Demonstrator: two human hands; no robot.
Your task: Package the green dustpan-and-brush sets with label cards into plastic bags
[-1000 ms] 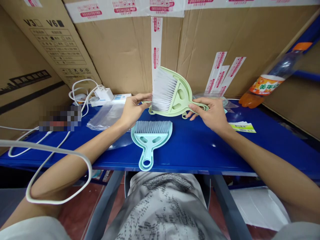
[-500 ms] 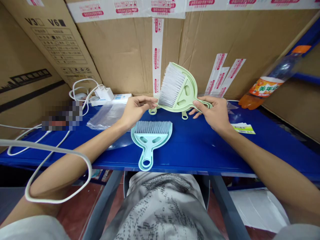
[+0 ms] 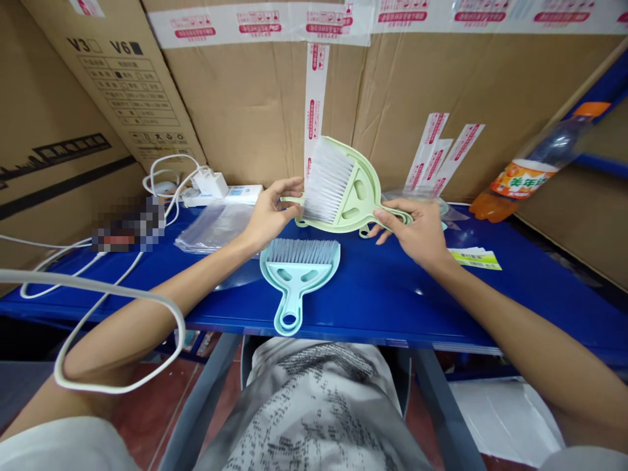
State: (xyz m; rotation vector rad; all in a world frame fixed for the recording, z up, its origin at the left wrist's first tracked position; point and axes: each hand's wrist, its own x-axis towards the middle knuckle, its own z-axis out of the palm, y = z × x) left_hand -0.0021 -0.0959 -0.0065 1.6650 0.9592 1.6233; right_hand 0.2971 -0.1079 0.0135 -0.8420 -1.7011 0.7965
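Observation:
In my right hand (image 3: 417, 232) is a light green dustpan (image 3: 373, 180) with a white-bristled hand brush (image 3: 333, 183) nested in it. My fingers close round the stacked handles at its right end, and the set is raised and tilted. At the bristle side, my left hand (image 3: 275, 212) pinches a light green strip that looks like the dustpan's front edge; bristles partly hide it. Two green handle loops show behind, their bodies hidden. Below lies a light blue dustpan (image 3: 289, 307) with a grey-bristled brush (image 3: 304, 252) nested in it, handle towards me.
Clear plastic bags (image 3: 210, 229) lie left, near a power strip (image 3: 245, 193) and white cables (image 3: 122, 386). One cable loops over my left forearm. On the right are a yellow-green card (image 3: 475, 259) and an orange drink bottle (image 3: 523, 173). Cardboard (image 3: 235, 111) stands behind the blue table (image 3: 383, 294).
The green dustpan and brush have shifted slightly left and down in view. My left fingers have moved onto the light green strip at the bristle side. The blue set lies as before.

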